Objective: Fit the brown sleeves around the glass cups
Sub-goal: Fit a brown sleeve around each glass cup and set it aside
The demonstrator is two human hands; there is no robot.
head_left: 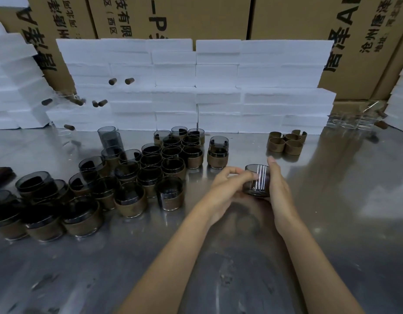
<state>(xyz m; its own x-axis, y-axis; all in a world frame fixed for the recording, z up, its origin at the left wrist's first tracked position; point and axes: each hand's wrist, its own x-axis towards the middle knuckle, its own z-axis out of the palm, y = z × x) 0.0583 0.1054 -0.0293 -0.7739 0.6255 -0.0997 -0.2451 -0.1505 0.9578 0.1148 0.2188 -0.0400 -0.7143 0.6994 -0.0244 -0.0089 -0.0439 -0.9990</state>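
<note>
A smoky glass cup (257, 180) with no brown sleeve around it stands upright on the steel table (331, 223), between my two hands. My left hand (227, 185) curls its fingers round the cup's left side. On the cup's right side lies my right hand (279, 184), its fingers straight and pointing away from me. A cluster of empty brown sleeves (286, 142) stands behind the cup, to the right. Several cups wearing brown sleeves (171, 159) crowd the table's left half.
Stacked white foam blocks (218, 87) form a wall along the back, with cardboard boxes (286, 17) behind them. Clear glassware (350, 121) sits at the back right. More sleeved cups (44, 220) stand near the left edge. Bare steel lies in front of me.
</note>
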